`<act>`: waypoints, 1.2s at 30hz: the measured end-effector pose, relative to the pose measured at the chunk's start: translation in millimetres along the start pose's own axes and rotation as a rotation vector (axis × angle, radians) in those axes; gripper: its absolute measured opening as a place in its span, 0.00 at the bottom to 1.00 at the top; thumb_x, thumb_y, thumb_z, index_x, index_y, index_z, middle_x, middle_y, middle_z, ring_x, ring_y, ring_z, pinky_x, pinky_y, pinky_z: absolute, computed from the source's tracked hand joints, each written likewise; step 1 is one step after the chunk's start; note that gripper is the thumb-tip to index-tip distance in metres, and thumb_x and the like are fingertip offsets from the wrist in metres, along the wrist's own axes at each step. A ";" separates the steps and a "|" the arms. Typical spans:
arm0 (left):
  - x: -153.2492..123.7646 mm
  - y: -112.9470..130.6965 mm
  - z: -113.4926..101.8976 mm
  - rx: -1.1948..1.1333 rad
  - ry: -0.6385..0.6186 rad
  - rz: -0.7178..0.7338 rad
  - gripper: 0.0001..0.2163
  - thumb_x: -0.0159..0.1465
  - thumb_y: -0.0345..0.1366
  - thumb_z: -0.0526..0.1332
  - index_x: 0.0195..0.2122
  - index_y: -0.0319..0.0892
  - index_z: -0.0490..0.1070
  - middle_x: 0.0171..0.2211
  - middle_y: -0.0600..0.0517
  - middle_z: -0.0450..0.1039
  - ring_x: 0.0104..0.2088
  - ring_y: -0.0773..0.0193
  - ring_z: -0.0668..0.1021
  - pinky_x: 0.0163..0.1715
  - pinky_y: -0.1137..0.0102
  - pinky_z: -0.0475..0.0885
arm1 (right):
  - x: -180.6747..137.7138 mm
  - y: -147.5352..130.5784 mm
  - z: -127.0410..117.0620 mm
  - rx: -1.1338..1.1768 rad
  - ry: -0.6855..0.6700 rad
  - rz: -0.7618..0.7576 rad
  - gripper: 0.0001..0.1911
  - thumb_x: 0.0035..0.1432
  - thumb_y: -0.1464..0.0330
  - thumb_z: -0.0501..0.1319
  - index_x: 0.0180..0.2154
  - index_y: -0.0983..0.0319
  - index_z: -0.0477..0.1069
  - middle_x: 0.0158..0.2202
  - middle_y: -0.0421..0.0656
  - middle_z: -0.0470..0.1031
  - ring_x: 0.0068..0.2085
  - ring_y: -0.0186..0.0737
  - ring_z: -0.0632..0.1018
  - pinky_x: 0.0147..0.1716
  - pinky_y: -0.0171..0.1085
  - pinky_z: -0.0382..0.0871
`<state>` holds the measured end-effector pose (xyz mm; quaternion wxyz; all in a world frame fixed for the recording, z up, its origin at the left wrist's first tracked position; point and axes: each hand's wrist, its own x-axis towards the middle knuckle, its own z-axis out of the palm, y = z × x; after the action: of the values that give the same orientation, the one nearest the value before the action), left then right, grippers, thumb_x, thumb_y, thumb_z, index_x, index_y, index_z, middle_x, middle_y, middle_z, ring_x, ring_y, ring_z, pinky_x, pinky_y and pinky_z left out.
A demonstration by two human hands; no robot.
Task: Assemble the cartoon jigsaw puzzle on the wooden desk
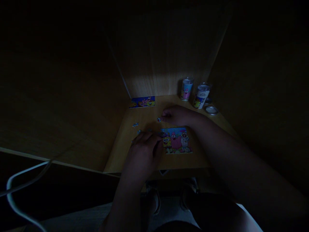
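Observation:
A small cartoon jigsaw puzzle [178,140] lies partly assembled on a wooden desk [193,161]. My left hand [145,146] rests at the puzzle's left edge, fingers curled and pressed down on it. My right hand [175,115] reaches above the puzzle, fingers pinched beside a loose puzzle piece [159,120]. Other loose pieces [135,124] lie to the left on the desk. The scene is very dim, so what the fingers hold is unclear.
A printed reference picture [142,102] lies at the back left. Two small printed canisters [186,89] [201,95] stand at the back right with a round lid [211,110] beside them. Wooden walls enclose the desk. A white cable [21,180] hangs at lower left.

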<state>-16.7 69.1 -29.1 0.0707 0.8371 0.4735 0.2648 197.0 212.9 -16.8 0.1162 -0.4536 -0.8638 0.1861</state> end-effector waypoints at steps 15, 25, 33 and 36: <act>-0.1 0.9 -0.7 -0.015 -0.003 -0.003 0.04 0.73 0.29 0.62 0.44 0.47 0.74 0.43 0.51 0.77 0.46 0.53 0.77 0.50 0.54 0.74 | -0.5 0.3 1.0 0.009 0.003 0.011 0.16 0.71 0.58 0.59 0.41 0.60 0.80 0.37 0.43 0.82 0.36 0.39 0.77 0.34 0.37 0.60; 0.0 -0.5 0.6 0.004 -0.014 -0.013 0.04 0.74 0.30 0.62 0.44 0.47 0.74 0.43 0.50 0.77 0.46 0.52 0.77 0.49 0.53 0.74 | 0.1 -0.6 0.3 0.001 -0.006 0.008 0.15 0.72 0.59 0.59 0.40 0.61 0.80 0.37 0.44 0.83 0.36 0.39 0.78 0.34 0.37 0.60; -0.6 0.8 0.7 -0.006 -0.007 -0.008 0.05 0.74 0.30 0.62 0.44 0.47 0.74 0.43 0.50 0.77 0.46 0.53 0.77 0.49 0.54 0.74 | 0.0 -0.2 0.8 -0.004 0.006 0.008 0.16 0.71 0.58 0.59 0.41 0.60 0.82 0.39 0.44 0.83 0.38 0.41 0.79 0.36 0.38 0.62; 0.3 0.9 0.1 0.006 -0.008 -0.003 0.04 0.74 0.30 0.61 0.44 0.47 0.74 0.43 0.50 0.77 0.46 0.53 0.77 0.49 0.54 0.74 | -0.4 -0.4 0.7 -0.013 0.008 0.008 0.15 0.71 0.59 0.59 0.41 0.60 0.81 0.38 0.44 0.83 0.37 0.40 0.78 0.35 0.37 0.62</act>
<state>-15.8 68.9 -28.7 0.0704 0.8376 0.4752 0.2601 196.6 212.2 -17.3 0.1159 -0.4585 -0.8627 0.1792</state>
